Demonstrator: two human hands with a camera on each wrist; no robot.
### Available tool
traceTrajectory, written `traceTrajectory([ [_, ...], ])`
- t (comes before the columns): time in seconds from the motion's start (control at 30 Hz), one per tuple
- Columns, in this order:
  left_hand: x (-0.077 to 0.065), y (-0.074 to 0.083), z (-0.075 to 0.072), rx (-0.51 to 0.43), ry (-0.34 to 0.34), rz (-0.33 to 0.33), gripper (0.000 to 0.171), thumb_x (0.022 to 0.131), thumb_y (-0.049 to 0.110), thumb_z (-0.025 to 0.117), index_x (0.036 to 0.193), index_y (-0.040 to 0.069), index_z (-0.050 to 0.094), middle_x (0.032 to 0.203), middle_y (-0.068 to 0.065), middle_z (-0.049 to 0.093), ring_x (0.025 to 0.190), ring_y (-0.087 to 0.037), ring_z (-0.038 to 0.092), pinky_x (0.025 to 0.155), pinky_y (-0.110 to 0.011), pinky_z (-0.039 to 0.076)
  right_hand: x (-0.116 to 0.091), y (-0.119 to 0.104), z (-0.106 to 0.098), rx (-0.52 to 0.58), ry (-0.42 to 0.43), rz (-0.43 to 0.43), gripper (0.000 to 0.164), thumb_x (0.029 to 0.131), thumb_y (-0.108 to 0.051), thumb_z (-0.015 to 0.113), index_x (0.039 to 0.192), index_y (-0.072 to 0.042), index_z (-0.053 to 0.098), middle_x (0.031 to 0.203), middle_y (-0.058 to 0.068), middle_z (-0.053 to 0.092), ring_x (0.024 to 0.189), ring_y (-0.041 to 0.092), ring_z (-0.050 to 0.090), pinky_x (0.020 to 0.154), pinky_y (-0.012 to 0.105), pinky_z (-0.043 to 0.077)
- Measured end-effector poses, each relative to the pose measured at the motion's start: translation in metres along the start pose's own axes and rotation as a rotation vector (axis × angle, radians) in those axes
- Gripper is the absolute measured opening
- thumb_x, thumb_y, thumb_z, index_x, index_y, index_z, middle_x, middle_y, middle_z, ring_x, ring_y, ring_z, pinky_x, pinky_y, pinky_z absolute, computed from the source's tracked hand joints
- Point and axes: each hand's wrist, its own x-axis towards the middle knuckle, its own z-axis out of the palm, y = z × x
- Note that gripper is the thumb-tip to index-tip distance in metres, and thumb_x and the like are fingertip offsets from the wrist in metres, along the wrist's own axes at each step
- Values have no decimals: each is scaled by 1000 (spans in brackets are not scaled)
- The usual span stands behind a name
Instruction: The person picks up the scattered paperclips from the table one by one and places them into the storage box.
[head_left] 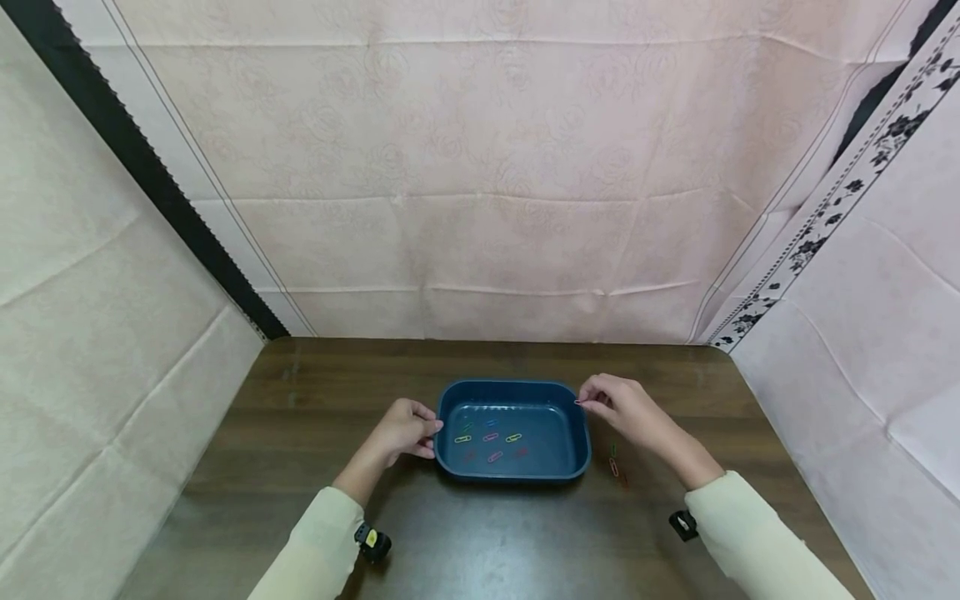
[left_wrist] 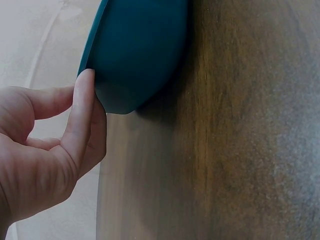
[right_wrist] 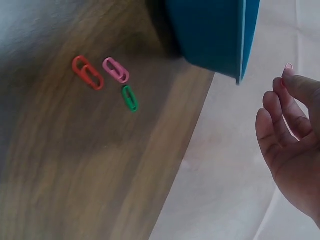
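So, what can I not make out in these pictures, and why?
Right wrist view: most of the pinched paperclip, covered by the right hand.
Left wrist view: inside of the tray, hidden by its wall; top edge cuts it off.
Head view: whether the blue shape is one paperclip or two; too small.

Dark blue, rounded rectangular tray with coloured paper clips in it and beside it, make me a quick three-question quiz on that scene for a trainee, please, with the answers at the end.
1. How many small, looped, coloured paper clips lie on the brown wood-grain table, to the right of the dark blue rectangular tray?
2. True or false: the person's bare left hand holds the tray's left edge.
3. What does the person's bare right hand pinch? a) a pencil, b) a paper clip, c) a coin.

Key:
1. Three: one red, one pink, one green.
2. True.
3. b, a paper clip.
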Motion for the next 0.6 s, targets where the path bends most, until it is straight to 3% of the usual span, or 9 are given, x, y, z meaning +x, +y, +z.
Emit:
traceTrajectory([
  [0.4,0,1,0,2,4,3,20,102,7,63,115,-8,61,92,-19,64,68,-22,64,65,-34,66,28,-22,6,4,-96,-38,1,99,-15,70,100,-14,70,96,-6,71,85,7,64,75,23,60],
  [0.6,-1,1,0,-8,-3,9,20,102,6,64,114,-8,60,90,-18,63,68,-22,64,65,-35,66,39,-26,15,-4,-158,-63,5,100,-18,69,100,-13,70,93,-7,70,82,7,62,75,22,60],
])
